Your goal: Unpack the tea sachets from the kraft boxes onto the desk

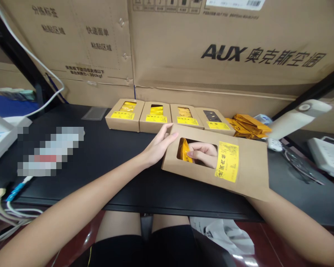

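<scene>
A brown cardboard box (247,167) with a cut-out window and a yellow label (227,162) is held tilted above the black desk. My left hand (158,148) grips its left end, thumb on the front face and the other fingers at the far edge. Through the box's right end goes my right forearm, and my right hand (203,152) shows inside the window. Its fingers are closed on an orange packet (184,151) at the left of the window; the rest of that hand is hidden by the cardboard.
Several similar windowed boxes (156,116) stand in a row behind. Right of them lie a pile of orange packets (246,126), a white bottle (297,118) and eyeglasses (300,165). A blurred-out object (50,155) with a cable is at left. A large carton (183,48) forms the backdrop.
</scene>
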Demonstrator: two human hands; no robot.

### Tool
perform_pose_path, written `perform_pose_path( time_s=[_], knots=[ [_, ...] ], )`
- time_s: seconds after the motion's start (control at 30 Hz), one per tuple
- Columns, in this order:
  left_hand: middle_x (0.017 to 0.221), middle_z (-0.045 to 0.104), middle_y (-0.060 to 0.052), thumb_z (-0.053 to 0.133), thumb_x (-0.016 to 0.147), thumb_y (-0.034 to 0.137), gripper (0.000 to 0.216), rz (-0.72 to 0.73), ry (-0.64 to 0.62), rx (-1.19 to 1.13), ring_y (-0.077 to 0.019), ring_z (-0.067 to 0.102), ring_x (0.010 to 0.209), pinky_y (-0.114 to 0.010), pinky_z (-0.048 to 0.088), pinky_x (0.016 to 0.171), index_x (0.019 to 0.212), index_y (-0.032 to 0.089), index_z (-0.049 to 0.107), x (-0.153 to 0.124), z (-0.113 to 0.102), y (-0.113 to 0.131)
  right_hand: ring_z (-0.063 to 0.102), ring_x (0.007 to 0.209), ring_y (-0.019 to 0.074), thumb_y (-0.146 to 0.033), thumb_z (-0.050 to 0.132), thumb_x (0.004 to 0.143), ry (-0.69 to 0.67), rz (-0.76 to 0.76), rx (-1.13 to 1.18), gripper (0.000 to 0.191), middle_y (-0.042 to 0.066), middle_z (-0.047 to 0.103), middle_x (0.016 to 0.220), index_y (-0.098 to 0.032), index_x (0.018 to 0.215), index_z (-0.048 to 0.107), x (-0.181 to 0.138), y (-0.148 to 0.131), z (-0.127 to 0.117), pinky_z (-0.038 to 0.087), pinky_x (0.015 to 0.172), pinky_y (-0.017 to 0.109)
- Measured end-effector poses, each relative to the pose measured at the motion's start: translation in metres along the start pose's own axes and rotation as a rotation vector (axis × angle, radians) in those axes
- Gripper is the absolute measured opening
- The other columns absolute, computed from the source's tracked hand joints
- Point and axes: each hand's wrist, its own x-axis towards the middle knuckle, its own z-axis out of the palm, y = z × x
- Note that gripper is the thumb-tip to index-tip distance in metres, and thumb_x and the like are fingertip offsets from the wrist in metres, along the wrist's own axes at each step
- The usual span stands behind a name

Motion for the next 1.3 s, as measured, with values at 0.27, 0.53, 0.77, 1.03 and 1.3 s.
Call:
perform_pose_path(
  time_s=[0.27, 0.53, 0.77, 1.03, 1.3],
  knots=[
    [0.107, 0.061, -0.007, 0.046, 0.09, 0.036, 0.04, 0.019, -0.005, -0.016, -0.0251, 0.052, 0.116, -0.04, 0.038, 0.103, 0.125, 0.017, 0.042, 0.002, 0.0, -0.002, 0.055, 0.069, 0.0149, -0.044, 0.063, 0.08, -0.095, -0.01, 0.043, 0.024, 0.004, 0.064, 0.079, -0.02, 0.081, 0.064, 0.0, -0.019, 0.0, 0.045, 0.064, 0.03],
    [0.125, 0.057, -0.01, 0.04, 0.093, 0.034, 0.038, 0.019, 0.03, -0.07, -0.0235, 0.05, 0.122, -0.037, 0.035, 0.106, 0.126, 0.016, 0.04, 0.0, 0.006, -0.005, 0.044, 0.051, 0.0074, -0.049, 0.064, 0.078, -0.17, -0.025, 0.095, 0.037, -0.003, 0.053, 0.058, -0.019, 0.06, 0.054, 0.007, -0.019, 0.013, 0.035, 0.051, 0.023],
    [0.137, 0.05, -0.008, 0.04, 0.093, 0.035, 0.039, 0.076, 0.024, -0.075, -0.0216, 0.041, 0.132, -0.034, 0.03, 0.11, 0.128, 0.019, 0.04, 0.002, 0.009, -0.016, 0.037, 0.042, 0.0059, -0.057, 0.063, 0.076, -0.161, -0.068, 0.166, 0.042, -0.004, 0.049, 0.051, -0.019, 0.062, 0.052, 0.007, -0.015, 0.024, 0.029, 0.042, 0.022],
    [0.138, 0.049, -0.007, 0.04, 0.094, 0.036, 0.038, 0.132, 0.045, -0.051, -0.0214, 0.042, 0.131, -0.034, 0.03, 0.11, 0.128, 0.02, 0.04, 0.004, 0.008, -0.018, 0.037, 0.043, 0.0062, -0.054, 0.059, 0.082, -0.085, -0.16, 0.145, 0.041, -0.004, 0.048, 0.051, -0.019, 0.064, 0.049, 0.004, -0.021, 0.026, 0.027, 0.043, 0.022],
    [0.14, 0.048, -0.007, 0.039, 0.095, 0.041, 0.043, 0.178, 0.031, 0.065, -0.0234, 0.042, 0.131, -0.037, 0.03, 0.11, 0.134, 0.023, 0.038, 0.001, 0.008, -0.023, 0.043, 0.051, 0.0076, -0.045, 0.058, 0.086, -0.157, -0.195, 0.146, 0.034, -0.003, 0.051, 0.058, -0.018, 0.066, 0.052, 0.005, -0.017, 0.026, 0.033, 0.049, 0.022]
  ],
)
